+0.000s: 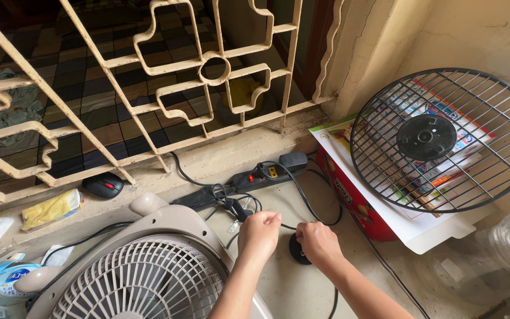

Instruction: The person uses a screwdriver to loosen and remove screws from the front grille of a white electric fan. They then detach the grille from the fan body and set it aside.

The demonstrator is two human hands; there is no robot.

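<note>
Gripping a black cord (287, 226) taut between closed left hand (259, 231) and right hand (317, 241), seemingly to free it, beside a fan (143, 277).

— How many fans around the power strip (231, 188)?

— One beige fan (143, 277) just below it, and one loose black wire fan guard (444, 139) well to its right.

— Hands?

— Two: a left hand (259, 231) and a right hand (317, 241), both just under the strip.

— Anything else?

— One black computer mouse (103, 186) to the strip's left, one yellow cloth (51, 208) further left, one red box (355, 204) to its right.
</note>
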